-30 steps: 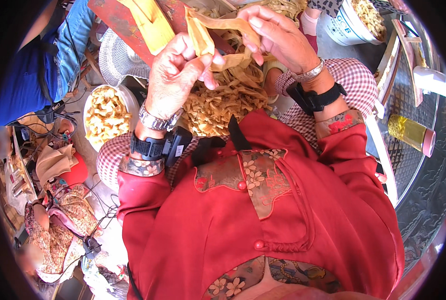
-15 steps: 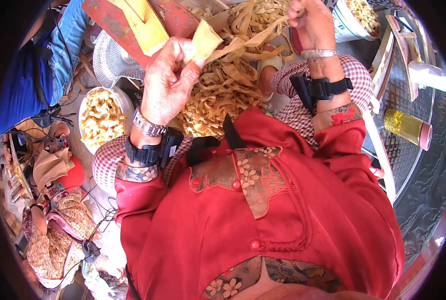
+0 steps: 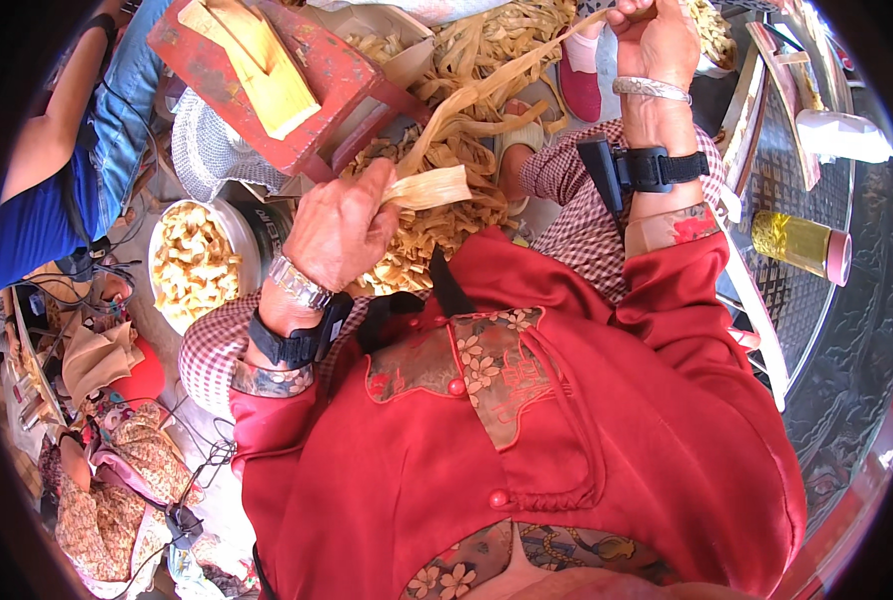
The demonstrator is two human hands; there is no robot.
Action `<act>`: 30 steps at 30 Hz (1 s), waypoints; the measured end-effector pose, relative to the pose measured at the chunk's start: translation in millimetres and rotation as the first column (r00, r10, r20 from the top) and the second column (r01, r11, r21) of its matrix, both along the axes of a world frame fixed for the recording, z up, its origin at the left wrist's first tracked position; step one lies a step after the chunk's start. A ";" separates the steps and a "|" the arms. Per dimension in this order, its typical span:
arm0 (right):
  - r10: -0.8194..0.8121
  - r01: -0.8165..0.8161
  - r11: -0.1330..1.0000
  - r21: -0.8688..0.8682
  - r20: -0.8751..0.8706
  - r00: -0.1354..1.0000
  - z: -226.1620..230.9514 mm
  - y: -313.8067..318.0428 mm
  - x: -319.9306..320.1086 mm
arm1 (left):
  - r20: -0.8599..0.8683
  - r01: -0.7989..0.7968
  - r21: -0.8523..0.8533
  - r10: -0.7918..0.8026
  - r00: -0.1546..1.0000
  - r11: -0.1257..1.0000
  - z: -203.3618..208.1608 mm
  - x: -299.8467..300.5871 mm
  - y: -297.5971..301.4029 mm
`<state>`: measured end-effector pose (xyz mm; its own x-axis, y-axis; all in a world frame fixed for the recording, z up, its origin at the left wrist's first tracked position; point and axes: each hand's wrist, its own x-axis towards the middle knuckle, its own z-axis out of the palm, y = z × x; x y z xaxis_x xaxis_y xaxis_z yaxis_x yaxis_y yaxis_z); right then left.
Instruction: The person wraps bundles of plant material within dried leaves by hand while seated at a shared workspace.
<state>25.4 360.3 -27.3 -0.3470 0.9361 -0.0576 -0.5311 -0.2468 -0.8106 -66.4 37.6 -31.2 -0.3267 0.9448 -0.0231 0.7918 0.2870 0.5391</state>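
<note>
My left hand (image 3: 342, 225) is closed on the wide, flat end (image 3: 437, 188) of a long, pale tan dried strip, a piece of which juts out past the fingers. From there the strip (image 3: 527, 68) runs up to the far right, stretched between both hands. At its far end my right hand (image 3: 657, 45) pinches it near the top edge of the picture. Under the strip lies a heap of curled, tan dried strips (image 3: 457, 215) in front of my knees. Whatever holds the heap is hidden.
A worn red stool (image 3: 342, 60) with a notched yellow wooden board (image 3: 252, 65) stands beyond my left hand. Left of my knee is a white bucket of short curled pieces (image 3: 197, 265). To the right, a jar of yellow stuff (image 3: 802, 243) lies on a dark mesh surface. A person's arm (image 3: 52, 140) shows far left.
My left hand has moved down and slightly left with the strip, and my right hand has shifted a little right. The strip is now drawn out longer between them. The stool shows more fully.
</note>
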 end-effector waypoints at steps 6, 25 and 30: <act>0.057 -0.046 0.989 0.140 -0.079 0.995 15.8 0.1 1.3 | 0.014 0.004 -0.213 -0.001 1.000 0.977 -12.6 3.8 -7.8; -0.023 0.098 0.912 0.399 -0.188 0.982 60.5 16.6 7.1 | 0.072 0.096 -0.517 -0.068 0.995 0.851 -38.3 6.5 -5.8; 0.048 0.033 0.962 0.270 -0.288 0.956 59.7 59.6 16.3 | 0.080 0.115 -0.586 -0.083 0.993 0.802 -53.4 -0.1 -5.0</act>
